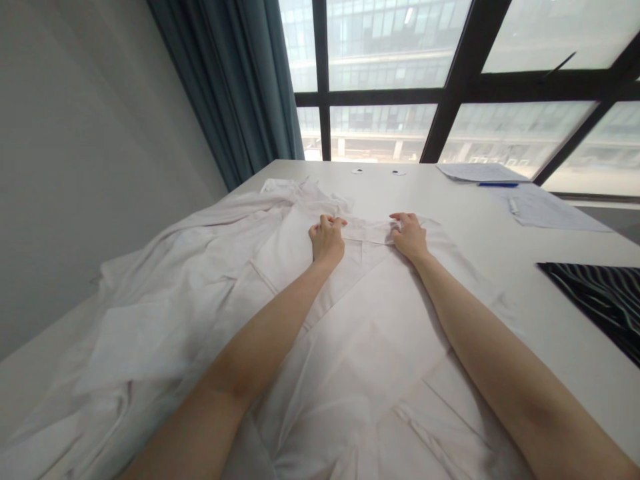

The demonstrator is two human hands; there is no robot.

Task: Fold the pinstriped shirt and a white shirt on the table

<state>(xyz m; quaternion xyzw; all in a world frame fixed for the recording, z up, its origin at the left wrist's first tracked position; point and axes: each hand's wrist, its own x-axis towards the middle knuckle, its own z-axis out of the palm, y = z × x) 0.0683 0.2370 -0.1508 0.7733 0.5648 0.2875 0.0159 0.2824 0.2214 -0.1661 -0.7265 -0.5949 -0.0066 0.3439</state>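
A pale pink-white shirt (360, 333) lies spread over a white table (525, 267), crumpled toward the left. Both my arms reach forward to its far end. My left hand (327, 240) has its fingers curled closed on the collar band (367, 231). My right hand (410, 235) pinches the same band a little to the right. The band is stretched between the two hands.
A dark striped garment (600, 300) lies at the table's right edge. Papers (545, 207) and a blue pen (497, 185) sit at the far right. Two small round objects (377, 172) lie near the far edge. A teal curtain (240, 87) and large windows stand behind.
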